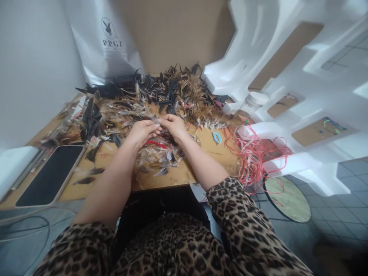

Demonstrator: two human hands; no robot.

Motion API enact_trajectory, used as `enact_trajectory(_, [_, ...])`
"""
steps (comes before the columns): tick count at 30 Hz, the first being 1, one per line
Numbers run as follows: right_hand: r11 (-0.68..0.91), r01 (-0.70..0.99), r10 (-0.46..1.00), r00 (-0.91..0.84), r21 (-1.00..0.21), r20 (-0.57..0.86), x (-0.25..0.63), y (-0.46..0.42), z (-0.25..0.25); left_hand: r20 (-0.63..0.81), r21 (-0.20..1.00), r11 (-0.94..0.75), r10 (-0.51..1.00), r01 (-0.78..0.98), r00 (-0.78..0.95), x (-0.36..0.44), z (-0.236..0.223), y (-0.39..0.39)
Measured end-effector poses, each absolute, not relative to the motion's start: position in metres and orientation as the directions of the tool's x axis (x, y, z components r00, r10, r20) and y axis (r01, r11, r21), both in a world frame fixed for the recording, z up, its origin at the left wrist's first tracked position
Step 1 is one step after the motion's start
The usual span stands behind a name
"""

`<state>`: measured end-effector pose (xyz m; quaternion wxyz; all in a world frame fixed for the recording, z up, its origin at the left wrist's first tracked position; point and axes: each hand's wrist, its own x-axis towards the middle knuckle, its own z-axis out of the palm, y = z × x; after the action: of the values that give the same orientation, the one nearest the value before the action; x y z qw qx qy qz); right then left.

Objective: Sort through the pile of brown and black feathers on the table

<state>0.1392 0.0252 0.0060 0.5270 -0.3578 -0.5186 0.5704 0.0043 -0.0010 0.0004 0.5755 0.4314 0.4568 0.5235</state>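
My left hand and my right hand meet over the middle of the table, fingertips close together in a pinch. Between them a small brown feather sticks up, its lower end covered by the fingers. Below my hands lies a heap of pale and brown feathers with a bright red strip on it. Behind them spreads a wide pile of brown and black feathers.
A phone lies at the left. Pink-red strings tangle at the right, near a light-blue ring and a lidded clear jar. White foam packing stands along the right; a printed white bag stands behind.
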Motion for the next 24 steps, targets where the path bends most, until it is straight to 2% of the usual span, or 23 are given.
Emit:
enact_trajectory(6, [0.104,-0.205,0.972,-0.188,-0.973,0.144,0.140,0.032,0.000,-0.044,0.957,0.022,0.997,-0.290,-0.070,-0.002,0.003,0.004])
enact_trajectory(8, [0.168,-0.111,0.970,-0.160,-0.980,0.184,0.143,0.038,-0.004,-0.036,0.926,-0.023,0.988,-0.377,-0.149,-0.007,0.004,0.007])
enact_trajectory(11, [0.345,0.131,0.932,-0.163,-0.929,0.323,0.150,0.047,-0.010,-0.058,0.884,-0.057,0.971,-0.463,-0.232,-0.013,0.005,0.011])
enact_trajectory(14, [0.496,0.417,0.868,-0.236,-0.762,0.436,0.155,0.050,-0.011,-0.091,0.874,-0.037,0.967,-0.484,-0.238,-0.014,0.006,0.012])
enact_trajectory(17, [0.578,0.598,0.814,-0.369,-0.555,0.449,0.154,0.045,-0.003,-0.100,0.875,-0.019,0.971,-0.485,-0.218,-0.013,0.006,0.011])
enact_trajectory(21, [0.651,0.709,0.747,-0.535,-0.273,0.393,0.144,0.033,0.009,-0.086,0.870,-0.033,0.972,-0.492,-0.217,-0.012,0.006,0.011])
enact_trajectory(24, [0.673,0.731,0.717,-0.607,-0.113,0.343,0.132,0.026,0.010,-0.084,0.867,-0.042,0.970,-0.496,-0.228,-0.013,0.007,0.011])
